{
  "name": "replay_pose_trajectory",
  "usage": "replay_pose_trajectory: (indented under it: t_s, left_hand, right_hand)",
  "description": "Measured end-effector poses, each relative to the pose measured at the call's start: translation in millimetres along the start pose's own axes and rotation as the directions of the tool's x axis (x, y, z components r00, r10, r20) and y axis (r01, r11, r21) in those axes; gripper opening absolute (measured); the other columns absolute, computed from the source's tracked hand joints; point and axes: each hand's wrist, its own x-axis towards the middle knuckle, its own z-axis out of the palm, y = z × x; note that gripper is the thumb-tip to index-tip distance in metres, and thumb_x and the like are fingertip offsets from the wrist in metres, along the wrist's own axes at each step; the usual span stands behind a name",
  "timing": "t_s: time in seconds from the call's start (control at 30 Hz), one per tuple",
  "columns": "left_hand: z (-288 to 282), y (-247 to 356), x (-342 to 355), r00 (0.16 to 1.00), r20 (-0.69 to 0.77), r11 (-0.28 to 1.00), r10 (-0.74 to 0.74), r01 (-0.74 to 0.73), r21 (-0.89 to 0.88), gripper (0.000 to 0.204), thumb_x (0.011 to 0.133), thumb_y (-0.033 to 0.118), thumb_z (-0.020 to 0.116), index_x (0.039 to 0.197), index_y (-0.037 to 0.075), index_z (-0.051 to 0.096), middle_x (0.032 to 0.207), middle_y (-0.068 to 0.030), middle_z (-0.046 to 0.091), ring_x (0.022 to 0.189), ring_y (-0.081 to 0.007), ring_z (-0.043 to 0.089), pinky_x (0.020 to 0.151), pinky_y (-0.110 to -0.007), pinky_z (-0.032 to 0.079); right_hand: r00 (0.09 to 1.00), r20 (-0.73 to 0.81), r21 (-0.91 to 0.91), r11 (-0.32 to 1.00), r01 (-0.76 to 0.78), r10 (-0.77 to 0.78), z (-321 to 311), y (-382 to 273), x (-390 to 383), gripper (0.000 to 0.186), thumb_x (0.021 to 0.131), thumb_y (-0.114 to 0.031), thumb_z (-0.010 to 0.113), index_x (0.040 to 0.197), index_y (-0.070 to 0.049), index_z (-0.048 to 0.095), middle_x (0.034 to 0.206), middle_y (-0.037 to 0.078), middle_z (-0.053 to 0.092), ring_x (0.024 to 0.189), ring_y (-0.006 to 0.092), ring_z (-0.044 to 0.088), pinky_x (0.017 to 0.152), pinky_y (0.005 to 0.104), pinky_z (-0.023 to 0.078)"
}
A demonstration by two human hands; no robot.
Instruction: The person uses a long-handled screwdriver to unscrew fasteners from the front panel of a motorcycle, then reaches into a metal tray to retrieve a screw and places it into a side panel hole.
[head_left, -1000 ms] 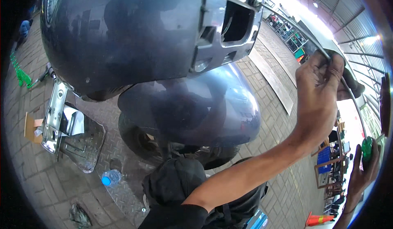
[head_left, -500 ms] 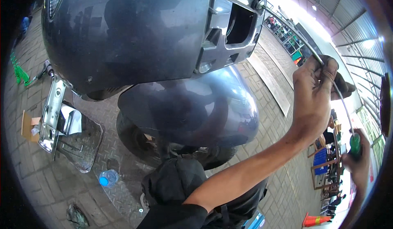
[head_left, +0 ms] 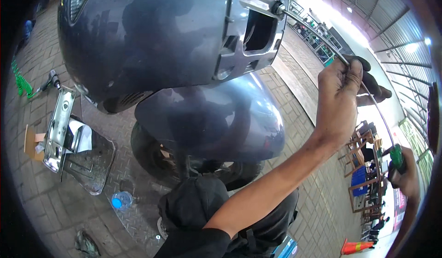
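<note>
A long screwdriver (head_left: 324, 40) with a thin metal shaft and green handle slants from a round metal fastener (head_left: 278, 8) on a scooter's dark grey-blue front body (head_left: 152, 41) down to the right. My left hand (head_left: 338, 90) pinches the shaft between thumb and fingers, with other fingers extended. Near the right rim, my right hand (head_left: 407, 172) is wrapped round the green handle. The tip is hidden at the fastener, which sits beside rectangular openings. Below the body are the glossy front fender (head_left: 207, 120) and the front wheel (head_left: 146, 149).
Left of the wheel, a metal tray (head_left: 94, 184) holds tools and white paper, with a chrome part (head_left: 59, 124) along it. A blue-capped bottle (head_left: 122, 201), power tool (head_left: 55, 79) with green coiled hose (head_left: 22, 80), cloth (head_left: 87, 243) and orange cone (head_left: 355, 247) are around.
The scooter front and both the shaft and my left hand appear shifted slightly left in view. My right hand stays on the handle, its fingers turned a little differently.
</note>
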Motion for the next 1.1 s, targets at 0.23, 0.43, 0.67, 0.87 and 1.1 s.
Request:
replay_pose_trajectory:
  t_s: [0.23, 0.43, 0.67, 0.87, 1.1]
  left_hand:
    - [21, 5, 1, 0.998, -0.047, 0.999, 0.032, -0.03, 0.039, 0.034, 0.108, 0.027, 0.04, 0.101, -0.003, 0.053, 0.08, -0.0096, 0.063, 0.073, -0.0197, 0.071, 0.071, -0.033, 0.064]
    - [-2, -9, -3, 0.997, -0.057, 0.993, 0.048, -0.041, 0.115, 0.033, 0.109, 0.026, 0.037, 0.108, -0.003, 0.051, 0.082, -0.0122, 0.065, 0.078, -0.0236, 0.072, 0.07, -0.035, 0.064]
    - [13, 1, -3, 1.0, -0.03, 0.998, 0.001, -0.003, -0.059, 0.026, 0.109, 0.022, 0.041, 0.097, 0.001, 0.05, 0.075, -0.0058, 0.057, 0.066, -0.0184, 0.07, 0.059, -0.029, 0.062]
    - [14, -8, 3, 0.994, -0.072, 0.973, 0.077, -0.059, 0.224, 0.03, 0.109, 0.022, 0.04, 0.094, -0.002, 0.053, 0.073, -0.0097, 0.063, 0.066, -0.0201, 0.071, 0.06, -0.03, 0.062]
    - [13, -12, 4, 0.997, -0.053, 0.996, 0.054, -0.051, 0.068, 0.033, 0.109, 0.028, 0.038, 0.106, -0.002, 0.051, 0.077, -0.0118, 0.064, 0.07, -0.0272, 0.072, 0.063, -0.034, 0.061]
  right_hand:
    - [0.664, -0.528, -0.703, 0.711, 0.008, -0.53, 26, 12, -20, 0.055, 0.083, -0.006, 0.078, 0.133, 0.002, 0.055, 0.113, 0.016, 0.062, 0.098, 0.0272, 0.061, 0.09, 0.0387, 0.049]
    - [0.912, 0.391, 0.12, 0.976, -0.183, 0.122, -24, 6, 25, 0.066, 0.062, -0.021, 0.093, 0.113, -0.001, 0.056, 0.095, 0.011, 0.064, 0.075, 0.015, 0.06, 0.062, 0.0296, 0.049]
    - [0.73, -0.389, -0.769, 0.635, 0.079, -0.562, 45, -33, -30, 0.058, 0.082, -0.013, 0.079, 0.132, 0.0, 0.055, 0.117, 0.019, 0.067, 0.088, 0.0245, 0.066, 0.074, 0.0324, 0.053]
    - [0.737, -0.498, -0.691, 0.722, -0.02, -0.456, 18, 16, -21, 0.058, 0.081, -0.011, 0.081, 0.131, 0.001, 0.055, 0.101, 0.014, 0.062, 0.093, 0.0233, 0.06, 0.082, 0.0348, 0.048]
    - [0.861, 0.415, 0.111, 0.923, -0.369, 0.294, -38, -71, 13, 0.035, 0.06, 0.004, 0.087, 0.085, 0.002, 0.062, 0.067, 0.007, 0.062, 0.056, 0.0125, 0.057, 0.051, 0.0278, 0.047]
